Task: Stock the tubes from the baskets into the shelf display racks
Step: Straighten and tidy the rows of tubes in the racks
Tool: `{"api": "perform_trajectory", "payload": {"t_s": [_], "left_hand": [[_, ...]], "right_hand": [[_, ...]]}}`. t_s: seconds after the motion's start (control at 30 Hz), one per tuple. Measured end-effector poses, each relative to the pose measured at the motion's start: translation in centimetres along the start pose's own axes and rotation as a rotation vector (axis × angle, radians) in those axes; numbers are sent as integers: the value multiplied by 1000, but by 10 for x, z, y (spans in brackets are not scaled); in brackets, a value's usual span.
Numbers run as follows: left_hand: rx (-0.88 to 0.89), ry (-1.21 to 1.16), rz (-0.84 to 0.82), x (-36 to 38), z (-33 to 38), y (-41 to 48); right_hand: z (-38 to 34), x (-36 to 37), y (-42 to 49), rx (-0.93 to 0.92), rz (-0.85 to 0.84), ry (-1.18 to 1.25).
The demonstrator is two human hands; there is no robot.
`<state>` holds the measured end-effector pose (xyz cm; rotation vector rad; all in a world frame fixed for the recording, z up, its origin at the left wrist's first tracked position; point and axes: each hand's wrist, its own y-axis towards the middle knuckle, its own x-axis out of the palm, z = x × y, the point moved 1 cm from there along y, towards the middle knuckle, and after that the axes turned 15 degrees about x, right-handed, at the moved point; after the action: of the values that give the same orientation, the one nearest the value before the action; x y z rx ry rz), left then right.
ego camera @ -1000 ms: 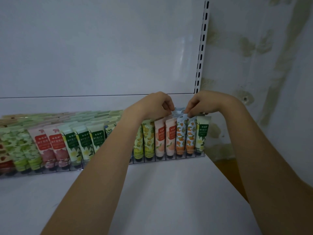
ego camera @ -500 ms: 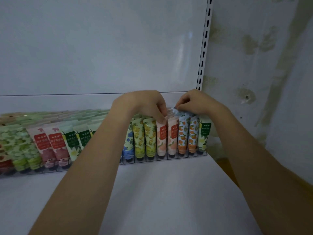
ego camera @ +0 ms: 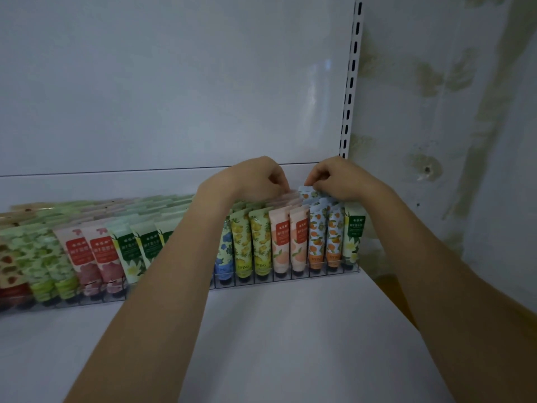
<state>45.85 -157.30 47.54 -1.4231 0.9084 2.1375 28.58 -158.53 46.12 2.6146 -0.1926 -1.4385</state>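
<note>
Nearest me lies the white shelf (ego camera: pixel 276 330), then the clear display rack (ego camera: pixel 290 279), its tubes (ego camera: pixel 241 245) standing cap-down in the slots. Above the rack's right end, my right hand (ego camera: pixel 340 178) pinches the crimped top of an orange-print tube (ego camera: pixel 309 194), raised over its row. My left hand (ego camera: pixel 255 178) is just beside it, fingers curled onto the peach tubes (ego camera: pixel 280 237); I cannot tell whether they grip one. Behind stands the white back panel (ego camera: pixel 174 82).
</note>
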Motion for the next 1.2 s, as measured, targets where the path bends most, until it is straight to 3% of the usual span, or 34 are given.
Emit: {"api": "perform_trajectory", "payload": {"t_s": [0.13,0.3,0.47,0.7,1.2], "left_hand": [[14,24,33,9,0,8],[15,37,-9,16,-2,11],[32,46,5,17,-4,13],[136,55,162,21,-5,22],[167,43,144,32,-10,33]], "right_hand": [[1,-4,1,-25,27,52],[0,4,1,-21,-85,-41],[7,-9,2,-15,12,65],[18,-14,1,71,-66,49],[20,-12,8,53,-97,-49]]}}
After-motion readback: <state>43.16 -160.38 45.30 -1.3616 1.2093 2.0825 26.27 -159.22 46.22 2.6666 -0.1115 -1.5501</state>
